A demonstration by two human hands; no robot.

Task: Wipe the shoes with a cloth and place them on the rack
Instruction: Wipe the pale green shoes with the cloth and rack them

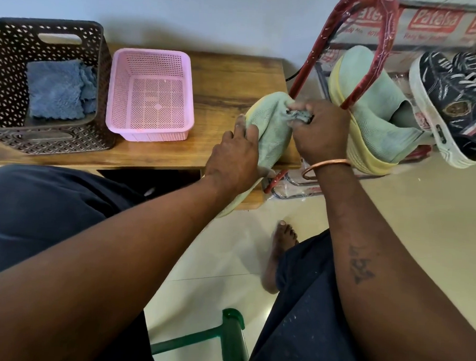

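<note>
Shoes, green: I count two. One green shoe (272, 127) is held over the right edge of the wooden table (230, 79); the second green shoe (371, 109) sits on the red rack (321, 47). The left hand (232, 152) wraps the held shoe's side, while the right hand (320, 132) bunches one grey cloth (298, 116) against its upper. Dark sneakers (453, 99) on the rack: two, I think. Baskets: two, a brown basket (42, 141) holding blue cloths (55, 90) and a pink basket (120, 93).

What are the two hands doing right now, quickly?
Left hand: grips the green shoe.
Right hand: grips a grey cloth, pressed against that shoe.
</note>
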